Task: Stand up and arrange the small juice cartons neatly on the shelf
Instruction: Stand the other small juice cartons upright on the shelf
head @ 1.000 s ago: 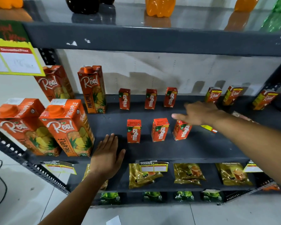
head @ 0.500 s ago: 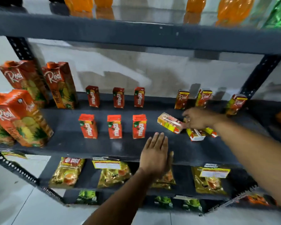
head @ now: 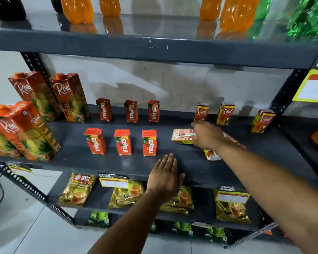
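On the dark shelf (head: 173, 167) small red Maaza cartons stand upright in two rows of three, front row (head: 123, 142) and back row (head: 131, 111). Three small Real cartons (head: 225, 113) stand at the back right. My right hand (head: 207, 135) grips a small carton (head: 182, 136) that lies on its side with its pale back and straw facing up. Another small carton (head: 212, 155) lies flat under my right wrist. My left hand (head: 164, 177) rests palm down on the shelf's front edge, fingers apart, holding nothing.
Tall Real pineapple cartons (head: 70, 98) stand at the left of the shelf. Orange and green bottles (head: 235, 13) line the shelf above. Gold tea pouches (head: 77, 188) lie on the shelf below. A yellow price tag (head: 312, 88) hangs at the right upright.
The view has shifted right along the shelf. My right hand went from reaching over the red cartons to gripping the small carton lying on its side. My left hand slid right along the front edge.
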Demonstrator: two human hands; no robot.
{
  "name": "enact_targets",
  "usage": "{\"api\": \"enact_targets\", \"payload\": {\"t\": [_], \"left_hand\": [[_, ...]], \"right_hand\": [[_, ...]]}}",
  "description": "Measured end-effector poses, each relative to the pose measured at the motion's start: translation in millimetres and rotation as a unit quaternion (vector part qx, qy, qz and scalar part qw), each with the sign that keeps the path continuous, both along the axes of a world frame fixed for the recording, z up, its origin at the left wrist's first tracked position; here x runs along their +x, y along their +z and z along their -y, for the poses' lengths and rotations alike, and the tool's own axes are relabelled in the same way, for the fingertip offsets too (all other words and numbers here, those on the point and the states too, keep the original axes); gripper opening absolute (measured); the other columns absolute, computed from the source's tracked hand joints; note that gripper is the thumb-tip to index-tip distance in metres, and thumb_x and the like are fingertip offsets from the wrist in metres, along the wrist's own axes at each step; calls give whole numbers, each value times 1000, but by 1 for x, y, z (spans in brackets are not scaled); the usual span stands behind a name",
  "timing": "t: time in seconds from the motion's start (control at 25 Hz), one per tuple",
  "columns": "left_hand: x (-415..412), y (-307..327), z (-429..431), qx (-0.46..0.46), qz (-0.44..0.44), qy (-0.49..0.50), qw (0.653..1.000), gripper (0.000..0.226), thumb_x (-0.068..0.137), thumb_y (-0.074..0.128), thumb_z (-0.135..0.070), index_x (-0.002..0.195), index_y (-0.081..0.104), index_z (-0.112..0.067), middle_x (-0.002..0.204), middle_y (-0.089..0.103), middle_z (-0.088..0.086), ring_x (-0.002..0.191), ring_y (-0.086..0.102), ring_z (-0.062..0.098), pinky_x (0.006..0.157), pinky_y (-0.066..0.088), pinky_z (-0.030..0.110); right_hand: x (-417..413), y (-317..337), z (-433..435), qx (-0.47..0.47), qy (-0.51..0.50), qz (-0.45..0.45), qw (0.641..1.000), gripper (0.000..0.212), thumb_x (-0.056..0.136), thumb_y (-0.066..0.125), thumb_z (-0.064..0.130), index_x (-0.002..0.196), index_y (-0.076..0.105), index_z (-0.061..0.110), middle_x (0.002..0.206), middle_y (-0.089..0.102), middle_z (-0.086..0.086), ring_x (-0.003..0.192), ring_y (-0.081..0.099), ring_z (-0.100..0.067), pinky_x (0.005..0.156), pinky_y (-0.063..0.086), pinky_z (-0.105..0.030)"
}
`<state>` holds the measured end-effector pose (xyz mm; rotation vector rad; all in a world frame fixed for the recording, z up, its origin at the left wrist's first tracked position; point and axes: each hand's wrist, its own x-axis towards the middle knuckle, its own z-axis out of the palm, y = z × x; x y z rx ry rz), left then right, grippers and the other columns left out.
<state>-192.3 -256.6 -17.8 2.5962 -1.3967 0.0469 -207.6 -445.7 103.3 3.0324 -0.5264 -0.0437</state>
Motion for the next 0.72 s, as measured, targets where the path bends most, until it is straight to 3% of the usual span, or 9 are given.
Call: {"api": "enact_targets", "payload": {"t": [0.08,0.16,0.24,0.36,0.52,0.64,0.72], "left_hand": [[-1,2,0,3,1,1,1000,80,91,-3,-56,147,16,-2,158,10,16,145,4,26,113,-3,36],[-1,3,0,17,-6,7,1000,73,95,7,-53,148,11,-4,159,4,13,145,-1,24,112,-6,34],[-1,4,0,33,-11,12,999,69,97,11,-51,149,6,-5,160,-1,11,145,-6,22,112,-8,34],[-2,5,0,40,-7,13,999,69,98,12,-51,149,3,-6,160,-2,11,145,-7,22,112,-9,34],[-2,5,-1,38,-4,12,999,68,98,12,-50,149,2,-5,160,-1,12,145,-5,23,110,-10,35],[-2,3,-1,38,-4,13,999,68,98,11,-50,149,3,-5,160,-1,12,145,-5,23,111,-9,35],[-2,2,0,34,-1,13,999,70,96,9,-51,149,4,-5,160,1,12,145,-4,23,111,-8,35]], "right_hand": [[4,17,10,-79,128,-19,988,46,80,69,15,125,57,15,121,57,-6,108,59,-28,84,54,-43],[8,30,14,-176,256,-74,948,40,84,65,17,123,58,18,120,57,-4,108,57,-26,82,53,-41],[8,35,9,-241,315,-124,909,34,91,57,19,125,57,19,122,58,-4,110,56,-26,83,52,-40],[8,39,3,-254,330,-150,897,34,96,48,28,129,52,22,128,57,-4,114,54,-27,91,48,-41],[8,44,3,-276,346,-160,882,46,89,58,13,134,50,21,133,56,-4,122,51,-26,96,48,-42],[8,47,2,-247,330,-150,899,50,89,58,12,137,49,21,135,57,-4,123,51,-26,98,47,-41],[9,47,2,-181,270,-149,934,56,85,62,13,138,48,21,136,57,-5,121,54,-27,95,50,-40]]}}
